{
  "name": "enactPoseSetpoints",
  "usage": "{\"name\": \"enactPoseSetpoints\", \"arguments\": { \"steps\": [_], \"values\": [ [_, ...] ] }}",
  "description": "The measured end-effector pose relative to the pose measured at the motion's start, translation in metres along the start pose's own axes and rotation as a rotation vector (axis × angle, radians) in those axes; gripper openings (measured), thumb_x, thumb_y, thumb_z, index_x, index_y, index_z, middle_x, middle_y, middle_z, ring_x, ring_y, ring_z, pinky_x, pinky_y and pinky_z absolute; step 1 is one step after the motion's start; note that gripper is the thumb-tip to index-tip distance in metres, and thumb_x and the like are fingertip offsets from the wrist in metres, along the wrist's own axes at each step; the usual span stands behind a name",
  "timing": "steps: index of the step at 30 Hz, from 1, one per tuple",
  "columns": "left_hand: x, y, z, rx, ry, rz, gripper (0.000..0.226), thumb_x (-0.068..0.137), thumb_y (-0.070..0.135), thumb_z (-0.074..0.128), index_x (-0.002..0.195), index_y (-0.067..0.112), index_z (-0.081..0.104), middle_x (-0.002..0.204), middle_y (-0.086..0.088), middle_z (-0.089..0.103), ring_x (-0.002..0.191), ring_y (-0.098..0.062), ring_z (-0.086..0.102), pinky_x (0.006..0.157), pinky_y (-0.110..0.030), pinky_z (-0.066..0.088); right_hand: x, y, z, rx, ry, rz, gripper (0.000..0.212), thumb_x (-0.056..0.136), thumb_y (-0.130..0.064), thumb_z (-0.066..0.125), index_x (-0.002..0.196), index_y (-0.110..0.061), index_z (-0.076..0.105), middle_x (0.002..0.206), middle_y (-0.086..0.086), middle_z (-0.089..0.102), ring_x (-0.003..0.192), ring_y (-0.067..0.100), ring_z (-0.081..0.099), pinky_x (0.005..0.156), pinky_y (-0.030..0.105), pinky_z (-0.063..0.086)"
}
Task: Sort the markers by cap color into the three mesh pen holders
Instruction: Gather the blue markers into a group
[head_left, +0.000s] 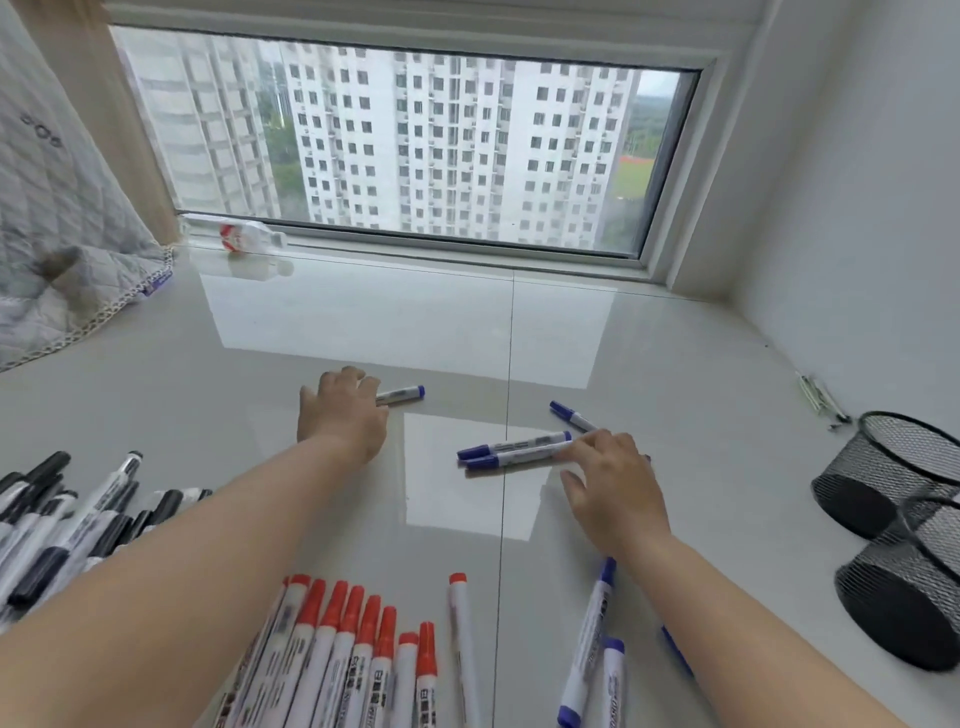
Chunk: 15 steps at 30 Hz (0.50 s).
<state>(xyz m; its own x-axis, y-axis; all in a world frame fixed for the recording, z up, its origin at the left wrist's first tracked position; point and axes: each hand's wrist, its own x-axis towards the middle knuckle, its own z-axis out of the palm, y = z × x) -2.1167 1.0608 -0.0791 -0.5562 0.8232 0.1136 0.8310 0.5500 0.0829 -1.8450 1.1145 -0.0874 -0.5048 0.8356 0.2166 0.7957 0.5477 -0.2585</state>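
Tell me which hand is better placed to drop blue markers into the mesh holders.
Probably the right hand: its fingers already rest on the paired blue markers, and the mesh holders lie on that side.

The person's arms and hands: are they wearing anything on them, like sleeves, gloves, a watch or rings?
Nothing that shows. Both forearms are bare from the bottom edge of the picture up to the wrists, with no sleeve in view. The left hand and the right hand have no gloves, and no watch, bracelet or ring is visible. The fingernails are too small to judge.
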Motion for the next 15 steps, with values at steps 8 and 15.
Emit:
{"name": "enactPoseSetpoints", "arguments": {
  "steps": [8,15],
  "values": [
    [0.021,0.018,0.027,-0.195,-0.019,0.059,0.031,0.095,0.030,0.041,0.121,0.018,0.051,0.125,-0.007,0.046,0.117,-0.026,0.040,0.094,-0.037,0.038,0.022,-0.003,0.019,-0.024,0.048,-0.176,0.028,0.094,-0.030,0.046,0.118,-0.028,0.058,0.118,-0.009,0.056,0.119,0.016,0.040,0.100,0.024,0.028],
    [0.012,0.069,0.020,-0.468,-0.136,0.099,0.018,0.094,0.029,0.044,0.102,0.014,0.052,0.112,-0.008,0.054,0.092,-0.022,0.050,0.075,-0.031,0.040,0.022,0.014,0.015,-0.006,0.008,-0.102,0.021,0.089,-0.037,0.053,0.103,-0.023,0.061,0.115,-0.008,0.054,0.115,0.014,0.038,0.092,0.022,0.028]
  ]
}}
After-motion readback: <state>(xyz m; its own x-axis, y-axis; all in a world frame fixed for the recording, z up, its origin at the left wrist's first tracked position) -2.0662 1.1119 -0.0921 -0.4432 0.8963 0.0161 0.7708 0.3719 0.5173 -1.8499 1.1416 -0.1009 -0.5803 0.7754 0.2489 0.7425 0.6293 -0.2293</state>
